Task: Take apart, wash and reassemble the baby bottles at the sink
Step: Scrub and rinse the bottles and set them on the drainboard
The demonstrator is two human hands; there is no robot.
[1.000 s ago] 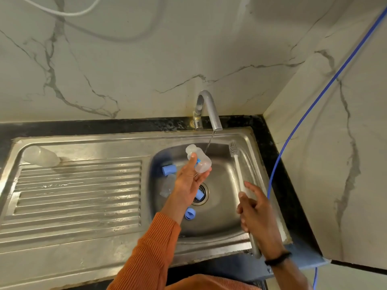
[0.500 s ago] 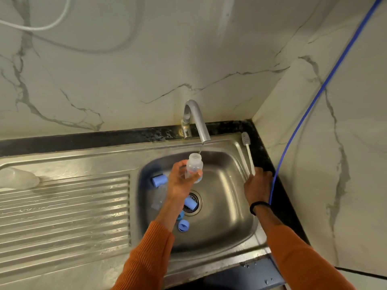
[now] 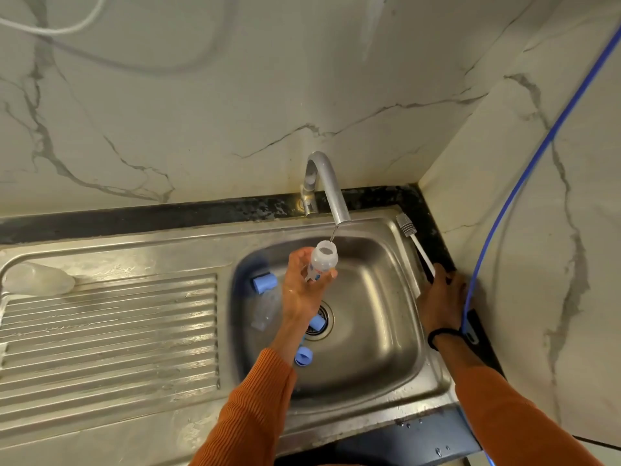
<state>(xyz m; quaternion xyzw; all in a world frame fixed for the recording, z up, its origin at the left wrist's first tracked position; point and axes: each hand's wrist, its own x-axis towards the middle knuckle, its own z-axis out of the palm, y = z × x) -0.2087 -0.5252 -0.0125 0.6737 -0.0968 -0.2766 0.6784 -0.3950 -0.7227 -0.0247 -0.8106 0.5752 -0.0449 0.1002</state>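
My left hand (image 3: 302, 290) holds a small clear baby bottle (image 3: 322, 262) upright over the basin, its open mouth under a thin stream from the tap (image 3: 327, 186). On the sink's right rim, my right hand (image 3: 440, 299) covers and grips the lower end of the bottle brush (image 3: 411, 237); its grey head points toward the back corner. Three blue bottle parts lie in the basin: one at the left (image 3: 264, 283), one on the drain (image 3: 317, 322), one nearer me (image 3: 303, 356). A second clear bottle (image 3: 265, 311) lies on the basin floor beside my left wrist.
Another clear bottle (image 3: 37, 279) lies at the far left of the ribbed steel drainboard (image 3: 111, 331). A blue hose (image 3: 504, 203) runs down the right marble wall past my right wrist. The basin (image 3: 379, 331) sits in the corner, walls close behind and to the right.
My left hand turned the bottle upright and brought its mouth under the tap stream. My right hand carried the brush from over the basin to the right rim and laid it there.
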